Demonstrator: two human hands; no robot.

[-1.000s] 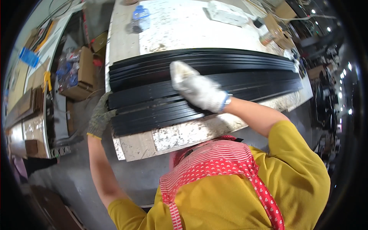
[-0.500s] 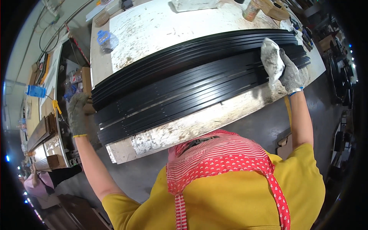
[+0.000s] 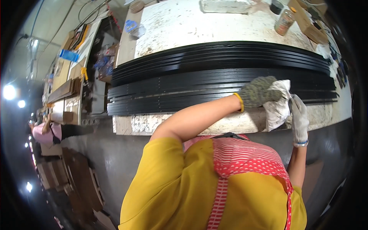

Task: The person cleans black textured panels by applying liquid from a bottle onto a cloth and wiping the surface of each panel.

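At the worktop's (image 3: pixel 214 23) near edge, toward its right corner: crumpled white rag (image 3: pixel 276 105), pinched by left hand (image 3: pixel 259 92) in speckled grey glove and right hand (image 3: pixel 299 117) in white glove, beside stacked long glossy black strips (image 3: pixel 199 76), edges curving with the lens.

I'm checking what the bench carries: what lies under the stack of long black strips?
The long black strips rest on a worn, white-speckled workbench top, bare beyond them. The surface directly beneath is covered. Both gloved hands, left and right, hold a white cloth at the near edge.
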